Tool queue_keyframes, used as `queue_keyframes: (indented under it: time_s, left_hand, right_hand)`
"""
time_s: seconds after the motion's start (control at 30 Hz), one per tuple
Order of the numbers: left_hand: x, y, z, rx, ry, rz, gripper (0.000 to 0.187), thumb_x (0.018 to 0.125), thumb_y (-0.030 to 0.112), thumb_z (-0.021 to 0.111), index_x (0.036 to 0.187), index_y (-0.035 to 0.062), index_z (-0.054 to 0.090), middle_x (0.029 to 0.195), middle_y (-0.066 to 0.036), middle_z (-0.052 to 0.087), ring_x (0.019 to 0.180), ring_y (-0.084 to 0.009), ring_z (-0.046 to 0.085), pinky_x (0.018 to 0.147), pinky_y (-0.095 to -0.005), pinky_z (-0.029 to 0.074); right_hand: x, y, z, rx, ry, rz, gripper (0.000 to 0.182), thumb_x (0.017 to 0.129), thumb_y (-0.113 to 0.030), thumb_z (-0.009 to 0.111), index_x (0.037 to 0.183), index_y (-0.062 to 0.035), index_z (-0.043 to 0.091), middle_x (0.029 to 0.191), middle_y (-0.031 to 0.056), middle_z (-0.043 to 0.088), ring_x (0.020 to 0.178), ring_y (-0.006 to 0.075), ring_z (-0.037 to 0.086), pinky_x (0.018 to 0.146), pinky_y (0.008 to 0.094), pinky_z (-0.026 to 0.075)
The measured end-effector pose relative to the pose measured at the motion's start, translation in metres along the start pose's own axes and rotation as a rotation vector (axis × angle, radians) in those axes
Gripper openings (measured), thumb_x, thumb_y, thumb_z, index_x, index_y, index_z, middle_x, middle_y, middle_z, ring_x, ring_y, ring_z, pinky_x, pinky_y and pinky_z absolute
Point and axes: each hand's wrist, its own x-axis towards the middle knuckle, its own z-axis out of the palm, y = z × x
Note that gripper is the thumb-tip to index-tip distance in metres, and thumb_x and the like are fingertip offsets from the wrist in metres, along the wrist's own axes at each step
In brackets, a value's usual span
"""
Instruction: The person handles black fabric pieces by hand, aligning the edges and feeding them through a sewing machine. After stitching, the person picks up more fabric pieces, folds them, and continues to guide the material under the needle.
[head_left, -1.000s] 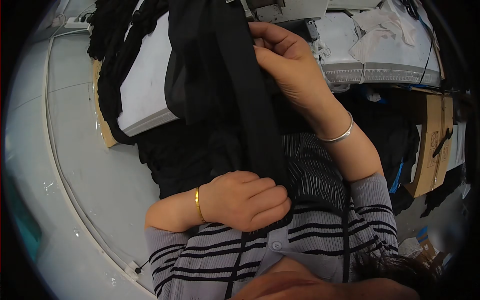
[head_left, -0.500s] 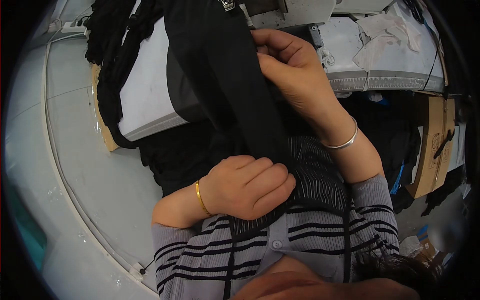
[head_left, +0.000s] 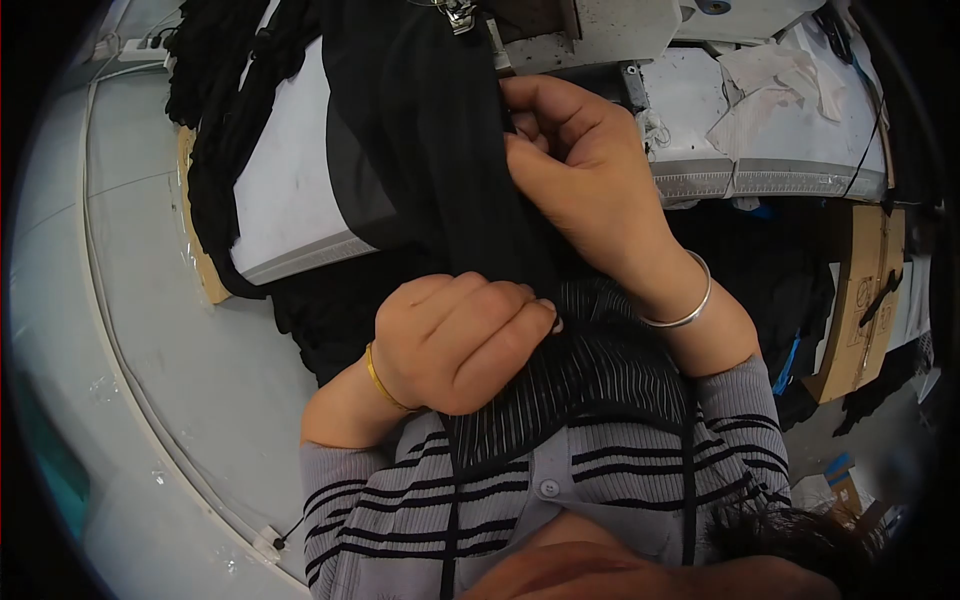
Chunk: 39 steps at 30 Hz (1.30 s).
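Observation:
A long piece of black fabric (head_left: pixel 450 150) runs from the metal presser foot (head_left: pixel 457 15) at the top of the view down toward my lap. My left hand (head_left: pixel 460 340), with a gold bracelet, is closed in a fist on the lower end of the fabric, close to my chest. Farther up, my right hand (head_left: pixel 590 165), wearing a silver bangle, pinches the fabric's right edge between thumb and fingers, just below the presser foot. Folds show in the cloth between the two hands. Whatever lies under my left fingers is hidden.
The sewing table (head_left: pixel 290 170) has a ruler strip (head_left: pixel 760 180) along its front edge. Pale cloth scraps (head_left: pixel 780 90) lie at right, near the machine body (head_left: pixel 620 30). Bunched black cloth (head_left: pixel 225 120) hangs at left. A cardboard box (head_left: pixel 855 300) stands at lower right.
My left hand has moved forward and slightly left, away from my chest. My right hand has come slightly back toward me, still pinching the edge. The fabric between them looks looser and more folded.

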Motion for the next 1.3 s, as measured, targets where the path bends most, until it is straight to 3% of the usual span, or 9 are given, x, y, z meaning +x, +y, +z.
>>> queue_keyframes:
  time_s: [0.13, 0.23, 0.27, 0.33, 0.43, 0.7, 0.8, 1.23, 1.3]
  left_hand:
    - [-0.01, 0.004, -0.013, -0.122, 0.098, -0.2, 0.017, 0.078, 0.002, 0.078, 0.093, 0.0031, 0.07, 0.086, -0.008, 0.069, 0.061, -0.0181, 0.063, 0.055, -0.0254, 0.051]
    - [-0.016, 0.009, -0.006, -0.08, 0.459, -0.324, 0.02, 0.08, 0.008, 0.083, 0.096, 0.004, 0.072, 0.091, -0.01, 0.073, 0.065, -0.0189, 0.066, 0.058, -0.0293, 0.053]
    - [-0.016, 0.01, -0.01, -0.081, 0.45, -0.323, 0.02, 0.08, 0.008, 0.083, 0.096, 0.004, 0.072, 0.091, -0.01, 0.073, 0.065, -0.0189, 0.066, 0.058, -0.0293, 0.053]
    - [-0.012, 0.011, -0.021, -0.018, 0.085, -0.177, 0.019, 0.08, 0.008, 0.082, 0.096, 0.0034, 0.072, 0.092, -0.01, 0.073, 0.064, -0.0164, 0.065, 0.055, -0.0261, 0.05]
    - [-0.01, 0.009, -0.004, 0.06, 0.053, -0.029, 0.017, 0.08, 0.008, 0.08, 0.094, 0.0025, 0.072, 0.091, -0.01, 0.072, 0.061, -0.0139, 0.062, 0.052, -0.0229, 0.046]
    - [0.009, -0.017, 0.006, 0.138, 0.084, 0.035, 0.018, 0.079, 0.011, 0.078, 0.093, 0.0014, 0.072, 0.086, -0.009, 0.07, 0.06, -0.0135, 0.062, 0.049, -0.0227, 0.045]
    - [0.009, -0.027, 0.005, 0.126, 0.097, 0.003, 0.02, 0.077, 0.01, 0.078, 0.094, 0.0008, 0.073, 0.086, -0.009, 0.07, 0.061, -0.0149, 0.063, 0.049, -0.0234, 0.047]
    - [0.017, -0.018, 0.006, 0.192, 0.114, -0.161, 0.025, 0.072, -0.004, 0.085, 0.093, 0.0028, 0.071, 0.093, -0.011, 0.072, 0.076, -0.0211, 0.072, 0.062, -0.0275, 0.057]
    - [0.019, -0.03, 0.01, 0.21, 0.163, -0.096, 0.023, 0.073, 0.0, 0.083, 0.092, 0.0009, 0.072, 0.091, -0.011, 0.071, 0.07, -0.0197, 0.068, 0.057, -0.0261, 0.054]
  right_hand:
    - [-0.001, 0.002, 0.004, 0.018, 0.029, -0.02, 0.029, 0.093, -0.003, 0.068, 0.121, 0.0035, 0.067, 0.084, -0.0082, 0.058, 0.073, -0.0019, 0.048, 0.067, 0.0147, 0.04]
    - [-0.002, -0.005, 0.006, 0.074, 0.035, 0.019, 0.029, 0.093, -0.003, 0.067, 0.12, 0.0037, 0.067, 0.083, -0.0088, 0.057, 0.072, -0.0023, 0.046, 0.066, 0.0139, 0.039]
    - [-0.001, -0.008, 0.006, 0.062, 0.045, 0.013, 0.031, 0.089, -0.005, 0.069, 0.118, 0.0071, 0.066, 0.079, -0.0069, 0.057, 0.069, -0.0005, 0.048, 0.063, 0.0161, 0.041]
    - [-0.002, -0.007, 0.004, 0.051, 0.06, 0.006, 0.035, 0.086, -0.007, 0.071, 0.116, 0.0106, 0.066, 0.076, -0.0049, 0.057, 0.067, 0.0014, 0.05, 0.061, 0.0183, 0.043]
    - [-0.003, -0.002, 0.0, 0.043, 0.067, 0.008, 0.036, 0.087, -0.008, 0.072, 0.117, 0.0105, 0.066, 0.076, -0.0044, 0.058, 0.068, 0.0016, 0.051, 0.061, 0.0191, 0.044]
    - [0.004, 0.005, -0.002, 0.266, -0.036, 0.026, 0.03, 0.095, -0.002, 0.064, 0.125, 0.0041, 0.065, 0.102, 0.0028, 0.072, 0.091, 0.0055, 0.065, 0.082, 0.0197, 0.052]
    - [0.005, 0.007, 0.002, 0.305, 0.008, 0.025, 0.03, 0.091, -0.004, 0.067, 0.119, 0.0066, 0.067, 0.09, -0.0009, 0.068, 0.079, 0.0022, 0.059, 0.071, 0.0179, 0.048]
    - [-0.005, 0.007, -0.005, 0.351, 0.006, -0.017, 0.032, 0.098, -0.013, 0.07, 0.125, 0.0031, 0.066, 0.091, -0.0029, 0.067, 0.085, 0.0023, 0.058, 0.076, 0.0195, 0.047]
    - [-0.005, 0.007, -0.007, 0.384, -0.028, -0.011, 0.03, 0.099, -0.016, 0.069, 0.124, 0.001, 0.067, 0.092, -0.0031, 0.067, 0.085, 0.0024, 0.058, 0.076, 0.0195, 0.046]
